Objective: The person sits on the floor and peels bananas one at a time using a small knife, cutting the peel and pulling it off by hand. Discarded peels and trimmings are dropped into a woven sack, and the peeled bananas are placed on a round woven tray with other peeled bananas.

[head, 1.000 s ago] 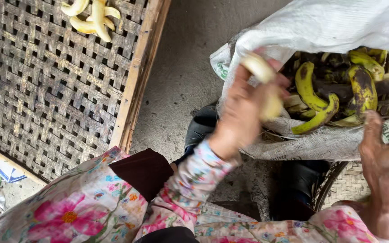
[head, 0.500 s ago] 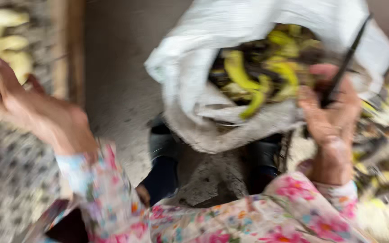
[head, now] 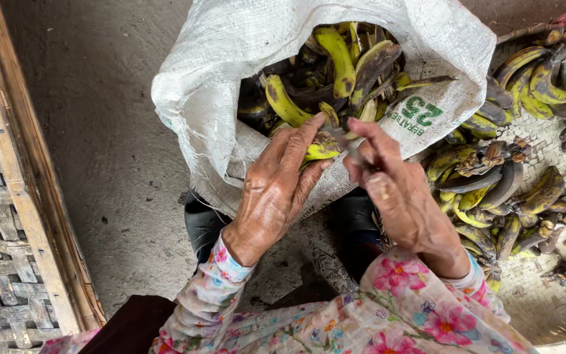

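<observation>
Down below, a white woven sack (head: 230, 59) full of bananas gapes on the grey floor (head: 106, 164), a wooden-framed mat (head: 8, 216) beside it. At its mouth, the left hand (head: 276, 190) pinches a yellow banana (head: 320, 149) in its grip. Just beside it, the right hand (head: 394, 190) grips a small knife (head: 343, 141), its blade touching the banana.

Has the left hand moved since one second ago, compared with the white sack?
Yes. The left hand was out over the woven tray half a second ago; now it is back at the mouth of the white sack, its grip closed on a banana.
</observation>
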